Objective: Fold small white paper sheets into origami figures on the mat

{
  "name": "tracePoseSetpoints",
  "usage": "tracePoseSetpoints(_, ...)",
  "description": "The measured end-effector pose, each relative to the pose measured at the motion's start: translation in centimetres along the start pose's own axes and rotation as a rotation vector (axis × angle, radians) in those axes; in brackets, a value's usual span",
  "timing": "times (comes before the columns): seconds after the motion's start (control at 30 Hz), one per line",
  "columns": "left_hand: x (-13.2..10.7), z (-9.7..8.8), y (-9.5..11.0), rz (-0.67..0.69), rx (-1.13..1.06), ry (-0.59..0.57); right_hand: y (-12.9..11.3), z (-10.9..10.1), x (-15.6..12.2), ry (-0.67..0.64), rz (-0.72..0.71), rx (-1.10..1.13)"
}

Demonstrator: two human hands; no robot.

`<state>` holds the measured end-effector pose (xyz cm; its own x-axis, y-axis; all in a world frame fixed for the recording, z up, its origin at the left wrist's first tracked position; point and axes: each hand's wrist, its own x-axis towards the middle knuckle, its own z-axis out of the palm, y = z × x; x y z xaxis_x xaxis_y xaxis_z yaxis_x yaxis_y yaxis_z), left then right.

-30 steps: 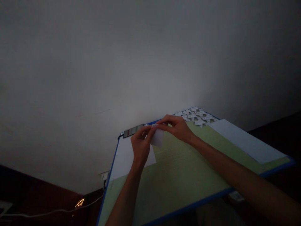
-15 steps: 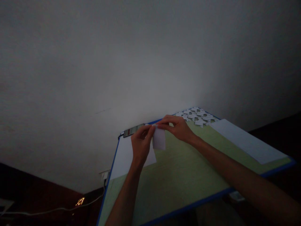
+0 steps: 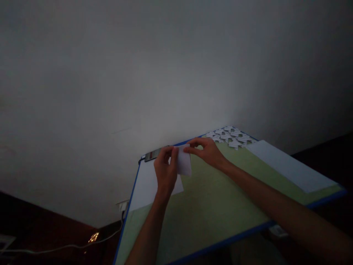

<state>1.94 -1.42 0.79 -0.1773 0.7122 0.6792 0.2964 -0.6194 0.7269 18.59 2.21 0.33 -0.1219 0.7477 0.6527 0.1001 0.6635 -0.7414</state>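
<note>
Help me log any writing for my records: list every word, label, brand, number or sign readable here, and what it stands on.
None can be read.
Phone-like device: its screen shows marks, too small and blurred to read.
Small white paper in the left hand and right hand: no writing visible.
Folded paper pieces: too small to tell.

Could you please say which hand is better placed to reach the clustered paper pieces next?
Probably the right hand: it is nearer the clustered paper pieces, while the left hand is nearer the phone.
</note>
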Motion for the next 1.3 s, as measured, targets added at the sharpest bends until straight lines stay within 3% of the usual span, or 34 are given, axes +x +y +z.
tracePoseSetpoints(0.53, -0.4, 0.7, -0.1, -0.052, -0.053, 0.013, 0.1, 0.0, -0.1, 0.099, -0.039, -0.026)
tracePoseSetpoints(0.87, -1.1, 1.0, -0.4, -0.128, 0.013, 0.085, -0.1, 0.8, -0.5, 0.053, -0.026, 0.015)
tracePoseSetpoints(1.17, -1.2, 1.0, -0.5, -0.146, 0.121, 0.138, -0.8, 1.1, -1.1, -0.145, -0.071, 0.001)
tracePoseSetpoints(1.3, -1.3, 1.0, -0.6, -0.162, 0.171, 0.141, -0.7, 1.3, -1.2, -0.149, -0.058, -0.016)
